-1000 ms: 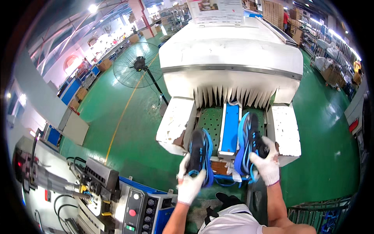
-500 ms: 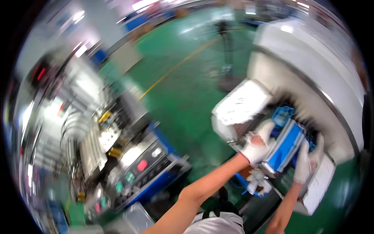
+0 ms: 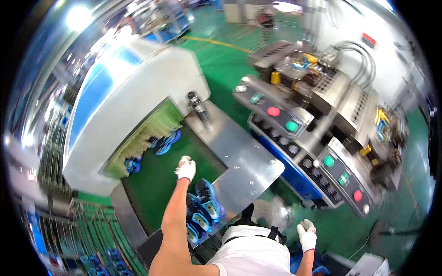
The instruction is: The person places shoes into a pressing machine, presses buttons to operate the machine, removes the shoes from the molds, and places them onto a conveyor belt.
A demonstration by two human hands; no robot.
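My left hand (image 3: 185,169), in a white glove, hangs over the green conveyor belt (image 3: 152,193) with its fingers curled and nothing seen in them. Beside that forearm, several blue-and-black shoes (image 3: 202,209) stand close together by the belt's near edge. More shoes (image 3: 166,142) lie on the belt at the brush curtain (image 3: 142,133) of a white machine (image 3: 133,78). My right hand (image 3: 307,235), gloved too, is low on the right beside my body. Its fingers are curled in, and no object shows in it; it touches nothing visible.
A steel ledge (image 3: 248,172) borders the belt, with a small black-and-silver device (image 3: 198,108) at its far end. On the right stands a press machine with control panels (image 3: 276,112) and red and green buttons. A wire rack (image 3: 96,225) holding shoes is at lower left.
The view has swung round to the brush-curtained machine and belt. Both hands were around a blue block-like object at another white machine; now they are far apart, away from it.
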